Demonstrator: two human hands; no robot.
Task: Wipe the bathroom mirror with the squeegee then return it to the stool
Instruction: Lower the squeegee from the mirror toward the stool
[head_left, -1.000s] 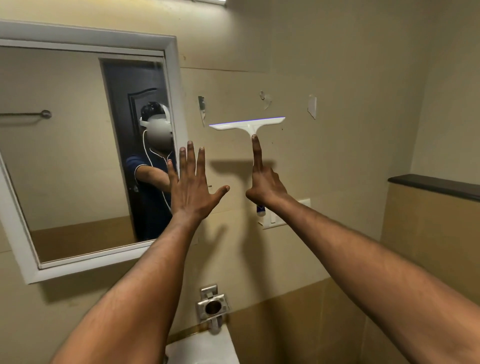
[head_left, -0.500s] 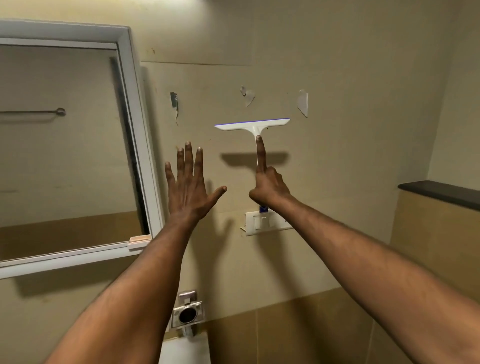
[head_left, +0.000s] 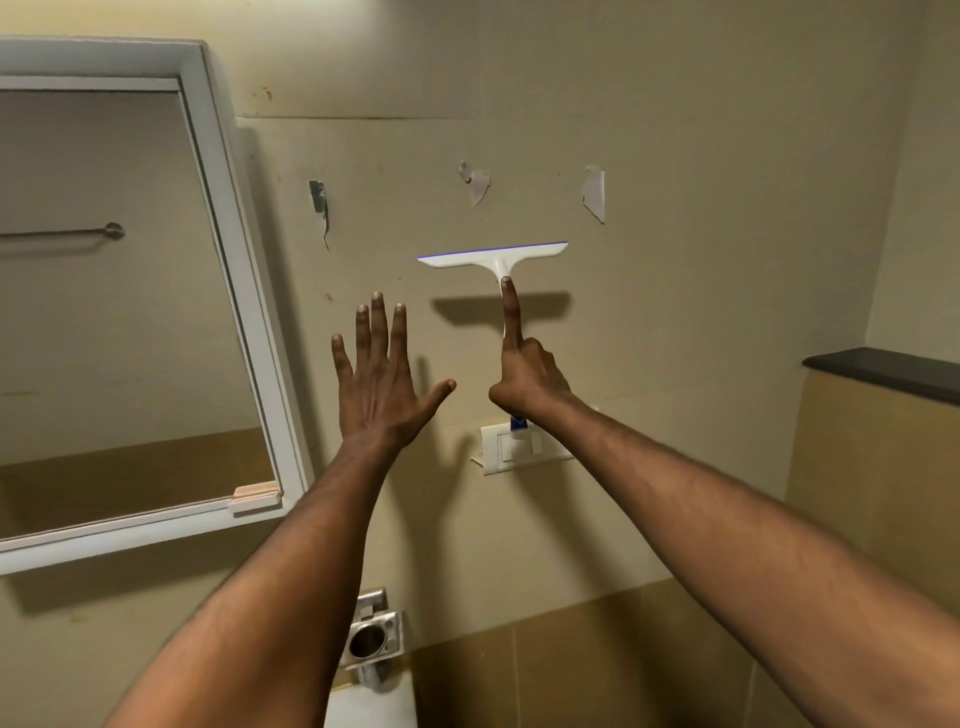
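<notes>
Beige wall: the painted wall (head_left: 675, 364) fills most of my view, and both my arms reach up toward it; the squeegee casts its shadow on the paint, so I judge it is held close in front of this wall, not over glass.
Mirror: the white-framed mirror (head_left: 244, 291) lies to my left, its near edge well left of both hands; no part of the squeegee overlaps it.
Stool: not in view, so I cannot tell which way it lies from here.
Right hand: my right hand (head_left: 527, 379) is closed around the squeegee's handle, with my index finger laid straight up along the stem toward the blade.
Left hand: my left hand (head_left: 382, 384) is spread flat and holds nothing; it sits between the mirror and the tool, so it is the hand nearer the glass.
Squeegee: the white squeegee (head_left: 493, 255) stands above my right fist, handle running up and down, the blade's long axis level, a blue rubber edge along its top.
Key relation: the mirror lies leftward from my grip, across my empty hand.
Next move, my judgement: if wiping remains, I carry the blade left with its edge kept level; if it is done, I must turn to find the stool.
</notes>
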